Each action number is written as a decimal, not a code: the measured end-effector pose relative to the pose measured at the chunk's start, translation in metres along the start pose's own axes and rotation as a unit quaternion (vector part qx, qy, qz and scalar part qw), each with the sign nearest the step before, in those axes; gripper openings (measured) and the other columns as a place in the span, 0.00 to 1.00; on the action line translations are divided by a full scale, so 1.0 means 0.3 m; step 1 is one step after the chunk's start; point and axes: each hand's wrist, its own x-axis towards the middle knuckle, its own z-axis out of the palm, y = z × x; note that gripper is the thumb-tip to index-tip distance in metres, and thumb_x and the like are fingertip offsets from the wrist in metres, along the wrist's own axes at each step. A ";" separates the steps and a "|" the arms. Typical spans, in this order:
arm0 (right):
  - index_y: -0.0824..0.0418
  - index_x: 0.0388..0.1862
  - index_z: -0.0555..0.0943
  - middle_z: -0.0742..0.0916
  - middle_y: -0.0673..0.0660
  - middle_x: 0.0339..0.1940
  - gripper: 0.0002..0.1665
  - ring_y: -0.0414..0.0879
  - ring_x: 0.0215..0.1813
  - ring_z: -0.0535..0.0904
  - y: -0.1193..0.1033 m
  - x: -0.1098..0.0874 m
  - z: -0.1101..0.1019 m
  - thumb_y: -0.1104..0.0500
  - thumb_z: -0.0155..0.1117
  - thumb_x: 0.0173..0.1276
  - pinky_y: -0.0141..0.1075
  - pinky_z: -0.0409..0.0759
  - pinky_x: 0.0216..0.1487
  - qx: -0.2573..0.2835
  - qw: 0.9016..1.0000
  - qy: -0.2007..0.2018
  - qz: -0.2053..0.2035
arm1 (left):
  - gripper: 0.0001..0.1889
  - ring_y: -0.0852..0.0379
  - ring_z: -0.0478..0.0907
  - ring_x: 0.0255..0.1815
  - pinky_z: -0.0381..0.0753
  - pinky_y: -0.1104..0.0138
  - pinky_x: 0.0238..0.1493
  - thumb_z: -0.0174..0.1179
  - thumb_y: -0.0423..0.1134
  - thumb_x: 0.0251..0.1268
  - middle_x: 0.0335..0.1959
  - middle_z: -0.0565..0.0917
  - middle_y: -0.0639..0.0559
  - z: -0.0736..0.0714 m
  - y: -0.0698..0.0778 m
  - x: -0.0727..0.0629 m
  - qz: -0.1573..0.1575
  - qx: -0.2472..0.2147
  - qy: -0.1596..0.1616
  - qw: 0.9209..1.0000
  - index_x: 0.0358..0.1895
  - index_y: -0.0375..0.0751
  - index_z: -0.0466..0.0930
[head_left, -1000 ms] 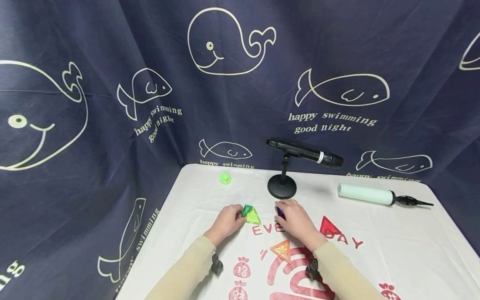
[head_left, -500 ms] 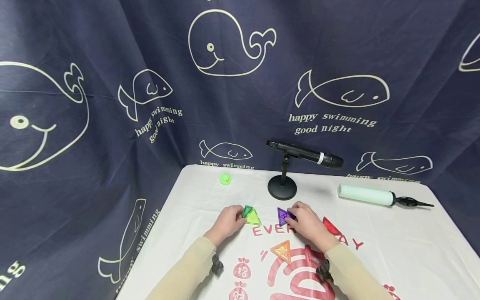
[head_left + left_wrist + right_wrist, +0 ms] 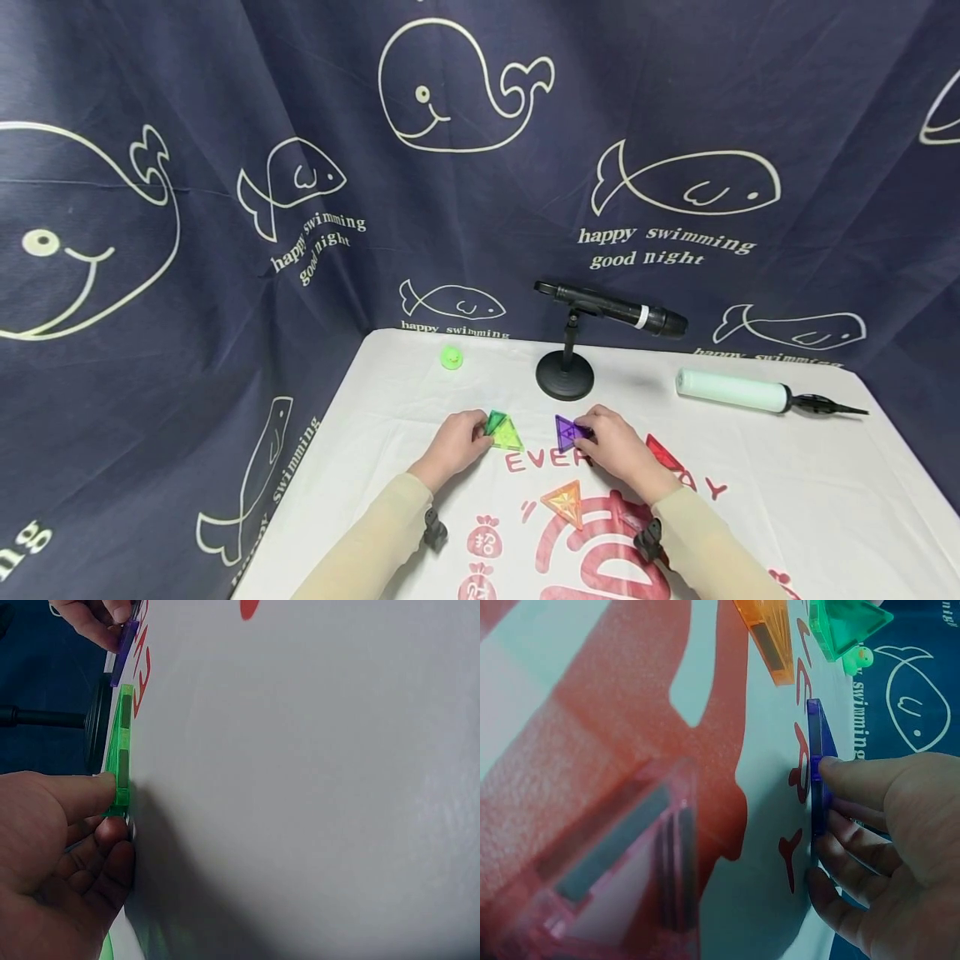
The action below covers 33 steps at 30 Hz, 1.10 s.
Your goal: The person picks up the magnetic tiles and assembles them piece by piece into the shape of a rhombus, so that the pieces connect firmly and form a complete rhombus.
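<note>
My left hand (image 3: 456, 440) pinches green triangular magnetic tiles at their left corner. In the head view a dark green tile (image 3: 494, 421) overlaps a yellow-green tile (image 3: 507, 435). The left wrist view has the thumb on top of the green tile edge (image 3: 124, 750) and fingers curled beneath. To the right, my right hand (image 3: 613, 446) holds a purple triangular magnetic tile (image 3: 566, 434) by its right side. In the right wrist view, the thumb presses the purple tile (image 3: 816, 731) with fingertips under it. A gap of tablecloth separates the green tiles from the purple one.
An orange triangular tile (image 3: 565, 502) lies nearer me; a red one (image 3: 663, 452) sits beside my right forearm. Behind stand a microphone (image 3: 611, 307) on a round-based stand (image 3: 565, 376) and a small green duck (image 3: 452, 358). A pale hand pump (image 3: 731, 390) lies at right.
My right hand has shifted to the right and its grip has moved to the purple tile's right side, leaving more of the tile visible. The left hand has stayed at the green tiles.
</note>
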 end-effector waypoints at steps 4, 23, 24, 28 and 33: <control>0.69 0.53 0.86 0.85 0.59 0.46 0.18 0.54 0.50 0.83 -0.002 -0.002 0.003 0.63 0.76 0.66 0.53 0.81 0.58 0.008 1.000 -0.001 0.019 | 0.07 0.63 0.69 0.25 0.72 0.67 0.29 0.70 0.35 0.68 0.23 0.75 0.59 0.001 -0.002 0.001 0.004 -0.002 0.001 1.000 0.35 0.45 0.80; 0.62 0.51 0.80 0.83 0.53 0.35 0.22 0.48 0.36 0.77 -0.029 -0.026 0.013 0.63 0.80 0.61 0.49 0.81 0.45 0.043 0.996 0.036 0.074 | 0.08 0.64 0.69 0.25 0.72 0.68 0.29 0.71 0.36 0.68 0.23 0.75 0.60 0.006 -0.010 0.005 0.002 -0.002 0.001 1.000 0.35 0.46 0.80; 0.63 0.53 0.81 0.84 0.54 0.36 0.23 0.48 0.37 0.77 -0.031 -0.028 0.014 0.63 0.80 0.61 0.49 0.81 0.46 0.044 0.996 0.038 0.074 | 0.08 0.64 0.69 0.25 0.72 0.68 0.29 0.71 0.36 0.68 0.23 0.75 0.60 0.006 -0.010 0.005 0.002 -0.002 0.001 1.000 0.35 0.46 0.79; 0.66 0.56 0.83 0.87 0.58 0.42 0.24 0.52 0.43 0.83 -0.034 -0.036 0.021 0.64 0.79 0.62 0.53 0.83 0.52 0.029 0.997 0.042 0.063 | 0.08 0.63 0.69 0.25 0.72 0.68 0.29 0.71 0.36 0.68 0.23 0.75 0.60 0.006 -0.009 0.002 0.004 -0.004 0.001 1.000 0.35 0.45 0.79; 0.68 0.52 0.87 0.88 0.61 0.44 0.17 0.56 0.48 0.86 -0.041 -0.045 0.021 0.64 0.76 0.65 0.55 0.82 0.54 0.012 0.997 0.046 0.058 | 0.08 0.63 0.69 0.25 0.72 0.68 0.29 0.71 0.36 0.67 0.23 0.75 0.60 0.006 -0.010 0.004 0.007 -0.003 0.000 1.000 0.35 0.46 0.79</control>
